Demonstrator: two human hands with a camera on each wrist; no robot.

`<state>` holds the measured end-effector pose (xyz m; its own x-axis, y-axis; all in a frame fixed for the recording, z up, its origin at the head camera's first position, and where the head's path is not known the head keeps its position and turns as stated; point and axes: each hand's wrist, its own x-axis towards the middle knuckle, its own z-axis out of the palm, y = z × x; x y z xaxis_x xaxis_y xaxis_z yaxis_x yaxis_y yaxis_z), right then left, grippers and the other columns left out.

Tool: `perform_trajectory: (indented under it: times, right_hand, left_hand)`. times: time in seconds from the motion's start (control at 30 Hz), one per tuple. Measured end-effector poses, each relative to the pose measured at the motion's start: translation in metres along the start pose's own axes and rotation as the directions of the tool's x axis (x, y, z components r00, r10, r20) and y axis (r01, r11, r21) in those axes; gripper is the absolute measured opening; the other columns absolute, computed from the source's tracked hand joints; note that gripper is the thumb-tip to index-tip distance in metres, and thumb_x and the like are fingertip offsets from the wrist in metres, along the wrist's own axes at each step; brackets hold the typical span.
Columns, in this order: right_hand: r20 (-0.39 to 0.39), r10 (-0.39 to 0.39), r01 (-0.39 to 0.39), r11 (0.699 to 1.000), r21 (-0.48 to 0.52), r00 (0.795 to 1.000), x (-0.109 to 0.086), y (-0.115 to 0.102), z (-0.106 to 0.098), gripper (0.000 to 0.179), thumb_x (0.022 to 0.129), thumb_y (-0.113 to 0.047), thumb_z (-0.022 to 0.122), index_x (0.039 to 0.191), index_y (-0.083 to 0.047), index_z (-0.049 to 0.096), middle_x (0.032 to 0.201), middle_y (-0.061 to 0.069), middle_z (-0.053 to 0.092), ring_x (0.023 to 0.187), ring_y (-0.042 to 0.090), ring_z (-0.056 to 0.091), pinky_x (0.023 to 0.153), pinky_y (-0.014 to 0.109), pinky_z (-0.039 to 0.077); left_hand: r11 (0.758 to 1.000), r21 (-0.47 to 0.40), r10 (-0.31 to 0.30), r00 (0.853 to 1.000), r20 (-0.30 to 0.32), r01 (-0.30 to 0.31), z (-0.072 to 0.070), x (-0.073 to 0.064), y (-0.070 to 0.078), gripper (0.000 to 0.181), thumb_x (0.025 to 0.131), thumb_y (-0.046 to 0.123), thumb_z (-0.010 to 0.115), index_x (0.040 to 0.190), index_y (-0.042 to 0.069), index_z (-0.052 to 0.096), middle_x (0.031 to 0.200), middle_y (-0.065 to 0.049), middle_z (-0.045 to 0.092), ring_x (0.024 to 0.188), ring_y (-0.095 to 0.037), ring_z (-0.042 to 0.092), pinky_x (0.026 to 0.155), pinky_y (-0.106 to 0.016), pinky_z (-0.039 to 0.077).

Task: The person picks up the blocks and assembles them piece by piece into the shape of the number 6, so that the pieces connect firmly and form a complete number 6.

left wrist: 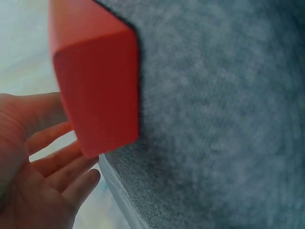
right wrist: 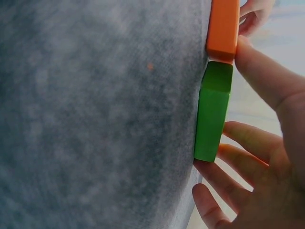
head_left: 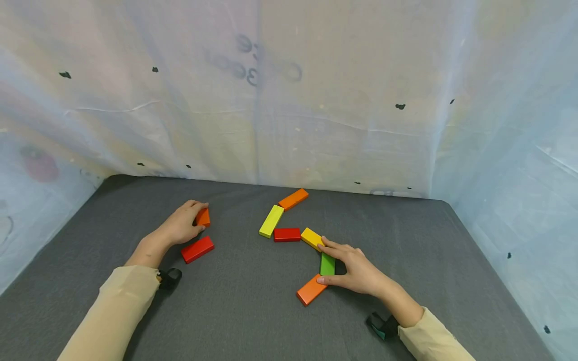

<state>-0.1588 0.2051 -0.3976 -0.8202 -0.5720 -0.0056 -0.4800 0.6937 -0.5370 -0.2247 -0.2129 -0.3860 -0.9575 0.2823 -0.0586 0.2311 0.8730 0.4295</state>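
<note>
In the head view my left hand (head_left: 182, 223) pinches an orange block (head_left: 203, 217) between thumb and fingers on the grey cloth. Just in front of it lies a red block (head_left: 197, 249); this red block (left wrist: 100, 95) covers the orange one in the left wrist view. My right hand (head_left: 354, 265) spans a green block (head_left: 327, 264), fingers spread. Its thumb touches the near orange block (head_left: 310, 291), and its fingertips reach the amber block (head_left: 311, 238). From the right wrist, the green block (right wrist: 212, 114) stands end to end with the orange block (right wrist: 223, 28).
The winding row continues with a red block (head_left: 287, 234), a yellow block (head_left: 272, 220) and another orange block (head_left: 293, 199) toward the back. Pale plastic sheeting (head_left: 289, 125) rises behind the grey cloth surface (head_left: 235, 301) and along both sides.
</note>
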Motion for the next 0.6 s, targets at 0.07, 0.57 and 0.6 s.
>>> perform_trajectory:
  times: [0.07,0.57,0.6]
  right_hand:
    - [0.003,0.004,-0.004,1.000,0.002,1.000,-0.0002,-0.0003,-0.0005,0.072,0.084,-0.046,0.071,0.142,-0.012,0.048,0.154,0.007,0.034,0.135,0.034,0.040,0.100,0.059,0.032]
    - [0.004,0.001,-0.001,1.000,0.005,1.000,0.0001,0.0003,-0.0009,0.071,0.084,-0.046,0.070,0.143,-0.012,0.048,0.154,0.008,0.034,0.134,0.035,0.041,0.100,0.060,0.032]
    - [0.007,0.004,-0.004,1.000,0.008,1.000,-0.0002,0.0002,-0.0010,0.071,0.084,-0.046,0.070,0.143,-0.012,0.048,0.154,0.008,0.034,0.135,0.034,0.040,0.100,0.061,0.032]
  left_hand:
    - [1.000,-0.003,-0.006,1.000,0.002,0.006,-0.0001,0.0003,0.0007,0.058,0.090,0.007,0.063,0.139,-0.012,0.039,0.135,-0.035,0.039,0.112,-0.046,0.048,0.092,-0.057,0.044]
    - [1.000,0.013,0.018,1.000,-0.002,-0.018,0.0007,-0.0005,0.0005,0.058,0.092,0.011,0.063,0.139,-0.014,0.039,0.143,-0.035,0.034,0.127,-0.054,0.034,0.102,-0.062,0.035]
    - [1.000,0.012,0.020,1.000,-0.002,-0.020,0.0007,-0.0006,0.0003,0.059,0.092,0.011,0.063,0.139,-0.014,0.039,0.143,-0.035,0.034,0.127,-0.055,0.033,0.102,-0.063,0.034]
